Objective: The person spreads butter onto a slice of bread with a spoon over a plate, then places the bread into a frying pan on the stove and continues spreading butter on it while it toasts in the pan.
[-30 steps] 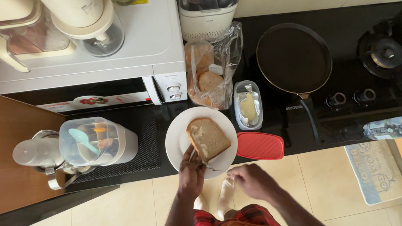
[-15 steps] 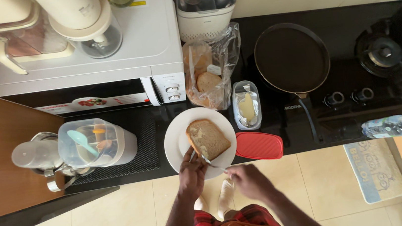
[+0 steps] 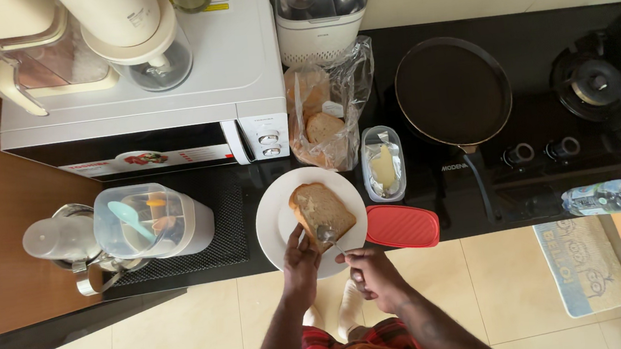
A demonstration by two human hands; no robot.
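A slice of brown bread lies on a round white plate at the front edge of the black counter. My left hand steadies the near corner of the slice with its fingertips. My right hand holds a metal spoon whose bowl rests on the bread's near side. An open clear tub of butter sits just behind the plate to the right, and its red lid lies beside the plate.
A bag of bread leans by the white microwave. A black flat pan sits on the stove. A clear utensil container and a plastic water bottle stand at the sides.
My right hand has moved up and left, bringing the spoon's bowl onto the bread. My left hand has shifted slightly along the slice's near corner.
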